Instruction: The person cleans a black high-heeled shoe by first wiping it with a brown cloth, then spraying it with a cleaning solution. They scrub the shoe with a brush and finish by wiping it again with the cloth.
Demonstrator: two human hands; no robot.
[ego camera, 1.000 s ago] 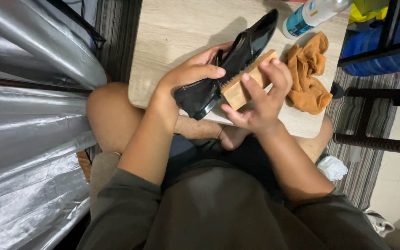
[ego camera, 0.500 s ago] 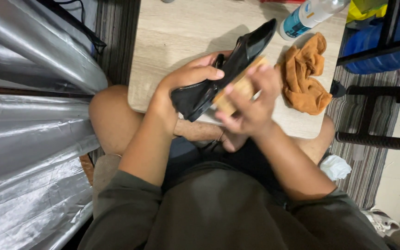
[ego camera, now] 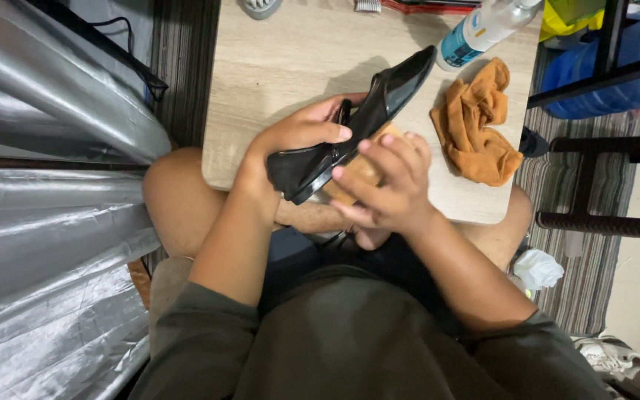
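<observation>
My left hand (ego camera: 298, 141) grips a shiny black dress shoe (ego camera: 379, 107) around its heel end, the toe pointing up and right over a low wooden table (ego camera: 283, 67). My right hand (ego camera: 383, 185) holds a wooden-backed brush (ego camera: 361, 174) pressed against the shoe's side, just below it. Most of the brush is hidden by my fingers and the shoe.
An orange cloth (ego camera: 475, 126) lies crumpled on the table to the right of the shoe. A spray bottle (ego camera: 483, 26) lies at the table's far right corner. Silvery plastic sheeting (ego camera: 46, 207) fills the left. A black metal frame (ego camera: 616, 148) and blue container (ego camera: 616, 74) stand at right.
The shoe has tilted more on edge and my right hand has slid the brush along its side toward the heel. My left hand keeps its hold.
</observation>
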